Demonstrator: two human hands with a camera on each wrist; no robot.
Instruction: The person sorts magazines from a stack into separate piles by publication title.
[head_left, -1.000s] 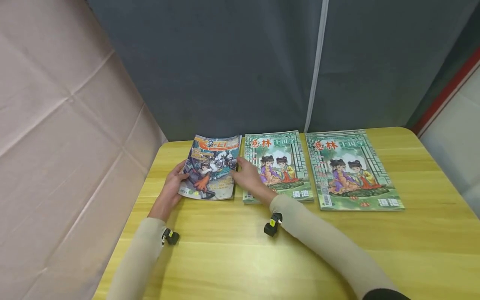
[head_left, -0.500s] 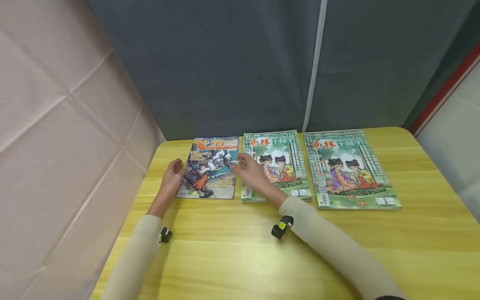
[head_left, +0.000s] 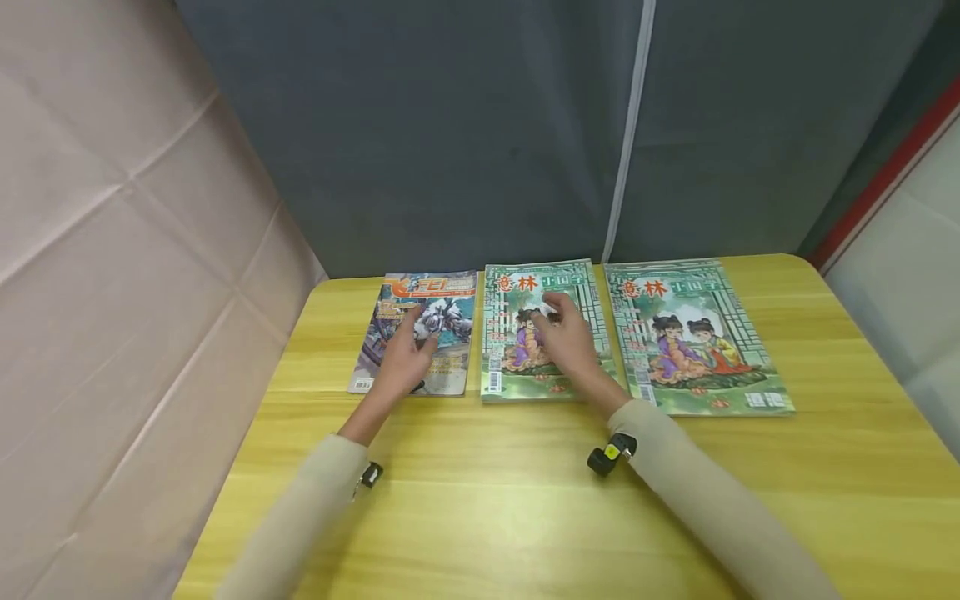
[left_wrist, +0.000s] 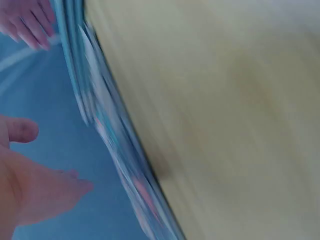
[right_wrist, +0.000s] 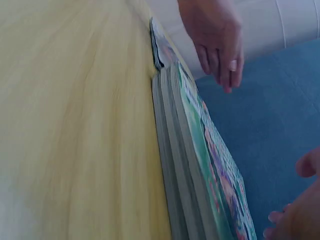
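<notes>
Three spots along the table's back edge hold magazines. The leftmost is a magazine with an orange title (head_left: 442, 287); over it hovers my left hand (head_left: 401, 362), fingers relaxed and holding nothing. The middle one is a green-covered magazine (head_left: 517, 379) with two cartoon children, partly hidden by my right hand (head_left: 568, 337). In the right wrist view it tops a stack (right_wrist: 182, 155) of thick magazines. My right hand (right_wrist: 297, 212) floats above that stack with fingers loosely bent, gripping nothing. A matching green magazine (head_left: 690, 333) lies at the right.
The yellow wood-grain table (head_left: 487, 500) stretches in front of the magazines and to their right. A dark grey curtain (head_left: 450, 142) hangs behind the table's far edge. Pale cloth (head_left: 135, 292) covers the left side. A small camera (head_left: 611, 454) sits on the right wrist.
Both hands have let go of the orange-titled magazine, which now lies flat beside the middle stack. Both have shifted right, the left over that magazine and the right over the middle stack.
</notes>
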